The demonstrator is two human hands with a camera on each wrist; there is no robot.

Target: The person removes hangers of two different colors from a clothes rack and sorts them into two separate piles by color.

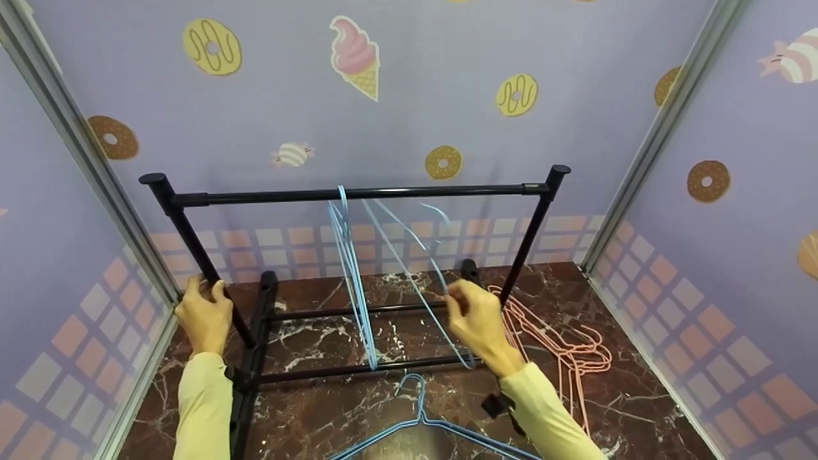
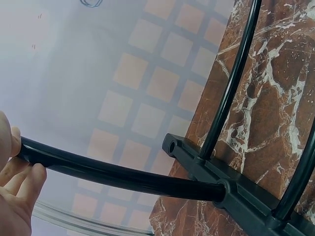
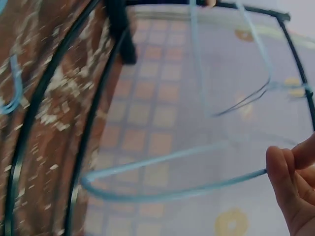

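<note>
A person's left hand (image 1: 203, 313) grips the left upright of a black clothes rack (image 1: 358, 193) on a marble floor (image 1: 639, 409), while the right hand (image 1: 478, 319) pinches a blue wire hanger (image 1: 415, 281) held just below the top rail. More blue hangers (image 1: 350, 268) hang between the hands; pink hangers (image 1: 562, 348) lie right.

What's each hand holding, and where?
Left hand grips the black metal garment rack by its left upright. Right hand pinches the light-blue wire hanger's wire.
</note>
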